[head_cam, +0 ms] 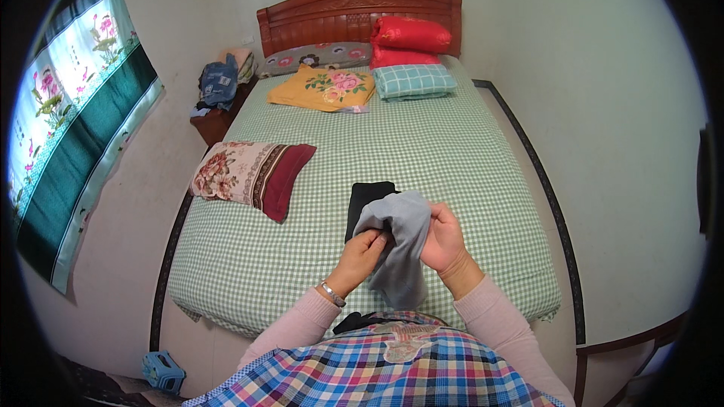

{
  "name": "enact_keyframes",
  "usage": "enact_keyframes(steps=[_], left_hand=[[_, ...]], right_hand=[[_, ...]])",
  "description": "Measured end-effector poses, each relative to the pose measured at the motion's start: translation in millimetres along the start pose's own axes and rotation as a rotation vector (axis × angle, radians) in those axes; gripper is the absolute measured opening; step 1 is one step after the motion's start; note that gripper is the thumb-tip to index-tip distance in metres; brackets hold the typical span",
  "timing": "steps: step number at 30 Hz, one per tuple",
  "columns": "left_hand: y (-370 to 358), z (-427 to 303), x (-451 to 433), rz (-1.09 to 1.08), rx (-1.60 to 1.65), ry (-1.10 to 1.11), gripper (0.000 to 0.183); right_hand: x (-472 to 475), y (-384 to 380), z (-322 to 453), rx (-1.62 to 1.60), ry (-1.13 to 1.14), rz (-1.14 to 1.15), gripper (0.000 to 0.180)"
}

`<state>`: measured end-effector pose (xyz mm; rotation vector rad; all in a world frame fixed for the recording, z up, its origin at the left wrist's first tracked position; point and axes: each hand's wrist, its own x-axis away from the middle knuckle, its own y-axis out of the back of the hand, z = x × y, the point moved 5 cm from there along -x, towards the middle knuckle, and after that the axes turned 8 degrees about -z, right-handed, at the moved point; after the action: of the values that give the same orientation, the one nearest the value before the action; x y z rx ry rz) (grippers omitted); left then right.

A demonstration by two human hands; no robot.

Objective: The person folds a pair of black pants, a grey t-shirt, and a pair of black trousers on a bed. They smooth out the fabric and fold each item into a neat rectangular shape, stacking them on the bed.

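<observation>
A grey cloth garment [404, 260] hangs between my hands, above the near part of the bed. My left hand [362, 254] pinches its edge between thumb and fingers, beside a dark opening or fold. With its fingers partly hidden behind the cloth, my right hand [445, 237] holds the other side. A folded black cloth [367, 195] lies on the green-and-white checked bedsheet [441, 141], just beyond the grey garment and partly covered by it in this view. More black fabric shows close to my body, below the grey garment.
A floral pillow with a dark red end [243, 175] lies at the bed's left edge. Near the headboard [362, 11] are a yellow floral pillow [322, 89], a folded blue checked cloth [414, 81] and red bedding [410, 37]. Clothes [219, 82] cover a bedside cabinet [210, 124]. A blue plastic stool [163, 372] stands lower left.
</observation>
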<state>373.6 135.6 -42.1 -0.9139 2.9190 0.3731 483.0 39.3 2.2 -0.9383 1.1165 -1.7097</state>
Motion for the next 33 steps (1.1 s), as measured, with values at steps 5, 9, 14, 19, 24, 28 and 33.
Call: enact_keyframes(steps=[5,9,14,19,24,28,33], left_hand=[[-14,19,-5,-0.073,0.434,0.377,0.032],[-7,17,-13,-0.065,0.695,0.423,0.026],[15,-3,-14,-0.104,0.719,0.376,0.029],[37,-26,-12,-0.196,0.416,0.253,0.022],[58,-47,-22,-0.219,0.596,0.096,0.016],[26,-49,-16,-0.11,0.05,-0.158,0.039],[6,-54,-9,-0.108,0.03,-0.136,0.047]], right_hand=[[9,-11,-8,0.0,-0.05,0.042,0.036],[8,-4,-8,0.024,-0.041,0.01,0.035],[5,9,5,0.058,0.077,-0.077,0.03],[4,58,41,0.278,0.405,-0.331,0.022],[11,51,35,0.491,0.355,-0.545,0.009],[-2,15,14,0.518,0.235,-0.315,0.013],[6,-51,-14,0.913,0.381,0.009,0.018]])
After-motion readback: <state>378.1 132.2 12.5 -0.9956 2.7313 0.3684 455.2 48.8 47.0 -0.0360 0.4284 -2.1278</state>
